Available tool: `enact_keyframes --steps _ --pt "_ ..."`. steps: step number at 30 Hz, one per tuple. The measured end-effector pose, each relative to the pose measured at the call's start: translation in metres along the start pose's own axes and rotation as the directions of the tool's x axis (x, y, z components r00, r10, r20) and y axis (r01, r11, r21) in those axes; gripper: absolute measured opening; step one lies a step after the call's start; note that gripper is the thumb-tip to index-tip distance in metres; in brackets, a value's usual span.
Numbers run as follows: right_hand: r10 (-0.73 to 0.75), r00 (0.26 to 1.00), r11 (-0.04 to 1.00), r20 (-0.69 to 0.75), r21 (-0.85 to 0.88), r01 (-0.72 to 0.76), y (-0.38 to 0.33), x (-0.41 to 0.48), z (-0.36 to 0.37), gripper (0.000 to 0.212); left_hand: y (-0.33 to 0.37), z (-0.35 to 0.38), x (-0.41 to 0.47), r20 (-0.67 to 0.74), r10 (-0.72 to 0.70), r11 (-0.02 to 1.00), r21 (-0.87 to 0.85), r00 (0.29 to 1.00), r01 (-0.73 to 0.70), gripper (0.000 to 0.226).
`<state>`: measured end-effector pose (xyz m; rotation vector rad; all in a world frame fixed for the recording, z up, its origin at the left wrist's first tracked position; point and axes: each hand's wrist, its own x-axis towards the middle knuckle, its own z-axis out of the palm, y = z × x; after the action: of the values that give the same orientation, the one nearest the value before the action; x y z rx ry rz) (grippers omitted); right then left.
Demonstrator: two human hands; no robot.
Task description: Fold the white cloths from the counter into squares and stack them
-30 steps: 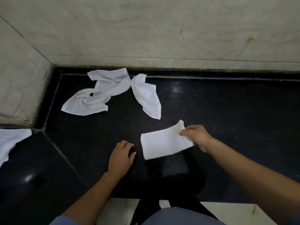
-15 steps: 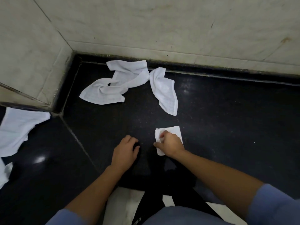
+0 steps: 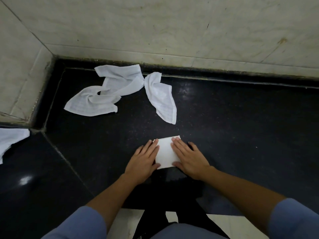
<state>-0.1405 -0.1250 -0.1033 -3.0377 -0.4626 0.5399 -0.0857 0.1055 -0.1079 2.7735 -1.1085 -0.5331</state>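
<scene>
Folded white cloth (image 3: 166, 153) lies on the dark surface (image 3: 241, 135) between left grip (image 3: 144, 163) and right grip (image 3: 190, 159), both flat, straight fingers pressing its edges.

Cloth on polished stone
White cloths (image 3: 107, 99) look woven, faintly ribbed, matt; black tabletop (image 3: 233, 135) is glossy, speckled; wall (image 3: 155, 28) pale veined marble.

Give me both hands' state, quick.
Left hand: open, fingers flat on the folded cloth's left edge.
Right hand: open, fingers flat on its right side.
</scene>
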Motion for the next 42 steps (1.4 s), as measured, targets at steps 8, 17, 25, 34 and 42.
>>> enact_keyframes --steps 8,17,25,34,42 --pt "-0.041 0.984 0.999 -0.175 0.022 0.045 0.005 0.014 -0.024 0.063 0.005 -0.018 -0.006 -0.016 -0.05 0.998 -0.043 0.999 0.05 0.065" --pt "0.087 0.952 0.982 0.293 0.136 -0.132 -0.014 0.084 -0.07 0.039 -0.02 -0.014 -0.048 -0.112 -0.282 0.947 -0.194 0.953 0.257 0.044" --pt "0.186 0.952 0.857 0.242 0.435 -0.277 -0.006 0.036 -0.073 0.017 -0.033 -0.049 -0.033 -0.052 -0.185 0.967 -0.186 0.981 0.172 0.033" --pt "0.465 0.879 0.813 -0.108 0.444 -0.376 0.049 -0.106 -0.095 0.034 0.049 -0.107 0.041 -0.046 0.114 0.989 -0.087 0.992 -0.117 0.026" --pt "0.669 0.707 0.733 -0.23 0.363 -0.575 0.104 -0.289 -0.08 0.033 0.233 -0.128 0.088 -0.063 0.429 0.902 0.084 0.901 -0.423 0.025"
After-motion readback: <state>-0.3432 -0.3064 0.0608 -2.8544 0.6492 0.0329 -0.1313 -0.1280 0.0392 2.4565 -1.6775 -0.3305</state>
